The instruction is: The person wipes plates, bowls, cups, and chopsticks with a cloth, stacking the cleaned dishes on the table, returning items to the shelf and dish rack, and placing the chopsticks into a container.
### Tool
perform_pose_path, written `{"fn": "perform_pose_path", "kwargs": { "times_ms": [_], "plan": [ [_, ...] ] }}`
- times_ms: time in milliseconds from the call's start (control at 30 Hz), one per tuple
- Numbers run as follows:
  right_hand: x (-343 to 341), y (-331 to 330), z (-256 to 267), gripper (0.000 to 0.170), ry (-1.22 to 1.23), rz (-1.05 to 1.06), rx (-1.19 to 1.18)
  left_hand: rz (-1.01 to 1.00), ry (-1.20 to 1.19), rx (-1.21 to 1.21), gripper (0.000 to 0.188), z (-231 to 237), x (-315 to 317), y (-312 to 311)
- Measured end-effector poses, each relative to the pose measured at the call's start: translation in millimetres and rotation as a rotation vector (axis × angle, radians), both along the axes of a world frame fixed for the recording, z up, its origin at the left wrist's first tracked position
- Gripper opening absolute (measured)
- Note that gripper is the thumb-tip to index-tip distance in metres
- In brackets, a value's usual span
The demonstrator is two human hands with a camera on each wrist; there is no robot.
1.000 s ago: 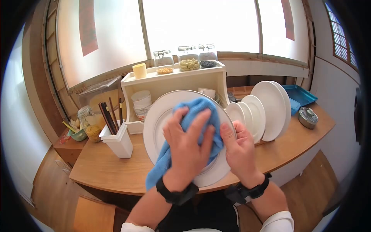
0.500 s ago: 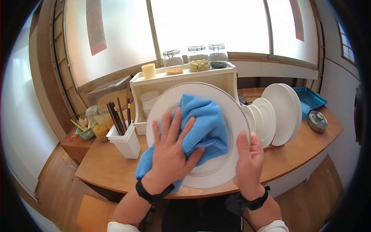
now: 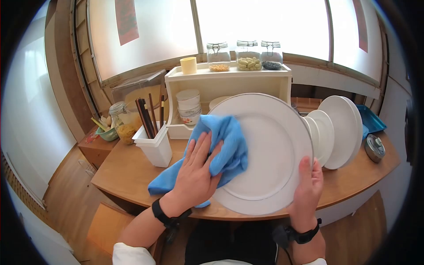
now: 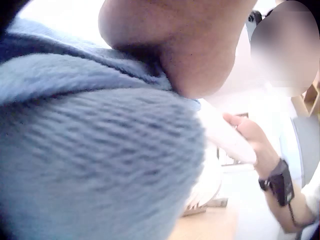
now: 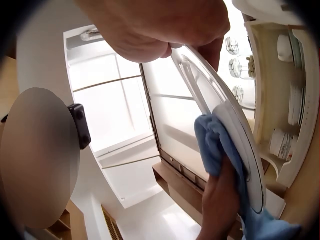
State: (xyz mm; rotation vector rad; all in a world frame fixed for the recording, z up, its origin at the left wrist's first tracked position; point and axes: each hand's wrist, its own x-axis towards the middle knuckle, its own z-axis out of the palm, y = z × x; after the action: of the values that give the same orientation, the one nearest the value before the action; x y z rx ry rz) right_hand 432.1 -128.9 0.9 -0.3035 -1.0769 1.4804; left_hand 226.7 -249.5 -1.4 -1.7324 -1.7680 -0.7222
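In the head view a large white plate (image 3: pixel 265 150) with a thin dark rim stands tilted, its face toward me, above the table's front edge. My right hand (image 3: pixel 308 185) grips its right rim, thumb on the face and fingers behind. Fairly straight fingers of my left hand (image 3: pixel 196 174) press a bunched blue cloth (image 3: pixel 229 145) against the plate's left side. A loose end of the cloth hangs to the lower left. The right wrist view shows the plate (image 5: pixel 240 135) edge-on, with the cloth (image 5: pixel 212 142) on its face under the left hand (image 5: pixel 220 200).
White plates (image 3: pixel 338 128) stand in a row at the right, beside a lidded metal tin (image 3: pixel 374 148) and a teal tray (image 3: pixel 371 118). A white holder (image 3: pixel 153 148) with chopsticks stands left. Behind is a cream shelf (image 3: pixel 229 74) with jars on top and bowls (image 3: pixel 189 106) inside.
The left hand and cloth have slid from the plate's middle to its left side, baring the centre. The left fingers have straightened. The right hand keeps its hold on the rim.
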Motion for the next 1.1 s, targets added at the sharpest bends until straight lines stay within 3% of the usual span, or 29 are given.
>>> {"fn": "perform_pose_path", "kwargs": {
  "times_ms": [100,167,233,300,367,533,633,700,767,867,933,1000,1067,1100],
  "plan": [
    [-10.1,-18.1,-19.1,0.021,-0.111,-0.001,0.143,-0.083,-0.084,0.105,0.066,8.2,14.8,13.0],
    [-16.4,-23.0,-17.2,0.02,-0.048,0.052,0.144,-0.131,-0.099,0.093,0.067,14.9,30.8,14.6],
    [-20.2,-18.5,-13.8,0.019,-0.001,0.201,0.092,-0.389,-0.055,-0.116,0.068,19.0,54.1,7.3],
    [-16.1,-13.2,-8.5,0.017,-0.004,0.229,0.046,-0.405,-0.069,-0.122,0.069,14.7,53.4,3.1],
    [-12.5,-10.8,-6.4,0.017,-0.049,0.191,0.063,-0.273,0.128,-0.109,0.069,11.1,20.5,1.2],
    [-0.3,-11.9,-11.0,0.017,-0.112,0.151,0.096,0.033,0.091,0.157,0.067,28.2,-27.9,3.8],
    [2.6,-19.4,-2.2,0.018,-0.171,0.081,0.118,-0.077,-0.072,0.234,0.063,44.6,-25.7,9.0],
    [10.9,-16.4,3.0,0.019,-0.18,-0.018,0.153,-0.313,-0.215,0.233,0.056,49.2,-26.4,11.1],
    [24.2,-8.2,5.7,0.018,-0.225,-0.023,0.2,-0.358,-0.282,0.239,0.048,42.2,-31.9,11.1],
    [32.6,1.0,8.6,0.022,-0.041,-0.163,0.036,-0.476,-0.973,0.177,0.04,11.7,-22.1,1.4],
    [31.7,2.2,10.3,0.026,0.018,-0.13,0.027,-0.617,-1.229,0.321,0.04,-14.3,7.3,-1.2],
    [25.9,-0.1,9.1,0.03,0.08,-0.098,0.022,-0.465,-1.195,0.481,0.042,-42.8,49.1,2.5],
    [7.4,-11.8,-2.6,0.042,0.093,-0.288,-0.13,-0.483,-1.594,0.641,0.045,-63.7,85.4,9.1],
    [1.7,-17.7,-13.4,0.042,0.091,-0.288,-0.124,-0.488,-1.595,0.647,0.045,-65.3,90.8,11.6]
  ]
}}
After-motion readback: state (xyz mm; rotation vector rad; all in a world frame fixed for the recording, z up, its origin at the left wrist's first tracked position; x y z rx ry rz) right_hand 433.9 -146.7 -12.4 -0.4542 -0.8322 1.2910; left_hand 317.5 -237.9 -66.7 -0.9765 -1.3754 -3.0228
